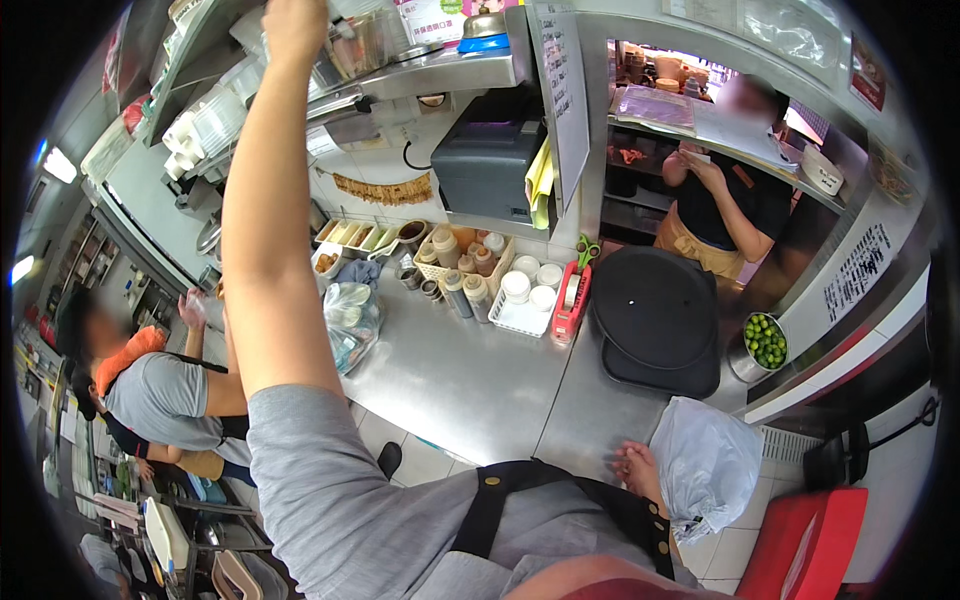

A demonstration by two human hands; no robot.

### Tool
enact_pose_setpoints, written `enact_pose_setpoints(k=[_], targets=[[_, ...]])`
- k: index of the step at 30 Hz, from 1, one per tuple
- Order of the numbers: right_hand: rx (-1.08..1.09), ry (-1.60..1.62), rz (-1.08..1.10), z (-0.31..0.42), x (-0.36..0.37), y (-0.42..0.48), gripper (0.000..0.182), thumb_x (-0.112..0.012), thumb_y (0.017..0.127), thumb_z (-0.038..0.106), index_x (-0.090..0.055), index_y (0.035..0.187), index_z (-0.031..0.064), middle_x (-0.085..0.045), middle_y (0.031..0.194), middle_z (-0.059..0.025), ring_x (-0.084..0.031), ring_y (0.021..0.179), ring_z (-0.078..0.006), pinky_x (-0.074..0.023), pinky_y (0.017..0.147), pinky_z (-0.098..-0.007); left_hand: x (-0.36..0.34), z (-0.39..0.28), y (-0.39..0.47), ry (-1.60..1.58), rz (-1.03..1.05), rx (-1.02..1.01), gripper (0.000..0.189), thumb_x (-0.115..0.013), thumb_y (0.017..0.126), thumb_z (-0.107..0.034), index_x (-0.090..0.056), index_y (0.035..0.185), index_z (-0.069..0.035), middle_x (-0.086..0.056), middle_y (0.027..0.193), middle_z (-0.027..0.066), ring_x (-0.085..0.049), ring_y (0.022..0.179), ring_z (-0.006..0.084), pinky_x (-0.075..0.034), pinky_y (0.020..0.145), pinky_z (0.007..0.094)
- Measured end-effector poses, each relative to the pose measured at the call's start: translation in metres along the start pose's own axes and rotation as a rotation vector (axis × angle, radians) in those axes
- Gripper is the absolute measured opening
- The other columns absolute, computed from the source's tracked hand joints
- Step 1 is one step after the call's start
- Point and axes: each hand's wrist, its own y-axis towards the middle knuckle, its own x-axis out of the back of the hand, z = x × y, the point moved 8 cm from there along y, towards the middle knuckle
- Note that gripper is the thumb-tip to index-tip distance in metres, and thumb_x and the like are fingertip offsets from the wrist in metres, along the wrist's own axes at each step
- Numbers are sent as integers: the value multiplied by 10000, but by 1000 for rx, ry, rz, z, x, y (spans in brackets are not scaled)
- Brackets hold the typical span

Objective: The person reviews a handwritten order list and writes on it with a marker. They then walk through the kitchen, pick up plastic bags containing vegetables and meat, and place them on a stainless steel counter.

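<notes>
My left arm reaches up to the steel shelf [450,66] at the upper left. Only the back of my left hand [295,34] shows at the top rim, beside clear plastic tubs [367,49]; its fingers are cut off, so what it touches cannot be told. Low over the steel counter's [465,382] near edge is my right hand [636,463], fingers loosely curled and apart, with nothing visible in it. A white plastic bag [709,457] hangs against my right forearm; how it is held up is hidden.
Along the wall stand sauce bottles [446,251], a white basket of lids [525,296] and a red tape dispenser [571,304]. Black trays [656,315] and a pot of limes [765,345] are at right. A printer [487,161] overhangs. Co-workers [165,375] stand left and beyond the hatch.
</notes>
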Motion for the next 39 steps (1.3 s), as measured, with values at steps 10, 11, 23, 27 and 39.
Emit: enact_pose_setpoints(k=[10,11,23,27,39], targets=[[-49,-27,75,-2,5,16,176,-520,974,207,-555,1132,138,-637,946,-19,-613,715,-151,-477,590,-270,51,-82,-170,-229,-123,-246,771,-713,774,-259,-375,1417,0,-431,1413,246,-385,1299,456,-311,1082,516],[-52,-48,100,0,4,22,180,-519,976,208,-554,1137,137,-636,949,-21,-617,716,-160,-483,575,-273,75,-100,-206,-381,-93,-333,637,-710,708,-227,-477,1272,-46,-488,1277,175,-442,1207,399,-308,1003,566],[-262,-427,486,-43,-87,53,186,-530,961,202,-551,1123,115,-615,885,-17,-586,687,-135,-464,581,-247,300,-2,-769,52,1215,742,499,-684,785,-213,-528,1258,-188,-505,1303,92,-363,1304,351,-337,1026,547],[-220,-457,534,-56,-138,33,176,-519,976,233,-557,1086,101,-613,872,-30,-583,672,-130,-468,580,-251,467,41,-984,167,1350,1359,383,-634,795,-220,-605,1147,-71,-669,1006,179,-640,929,351,-518,816,425],[-113,-736,747,-230,-274,-97,378,-452,1006,414,-513,825,88,-378,544,-6,-373,464,-101,-297,399,-258,764,115,-1095,405,981,1948,370,-699,796,-290,-679,1082,-56,-684,1094,161,-645,1049,281,-493,918,375]])
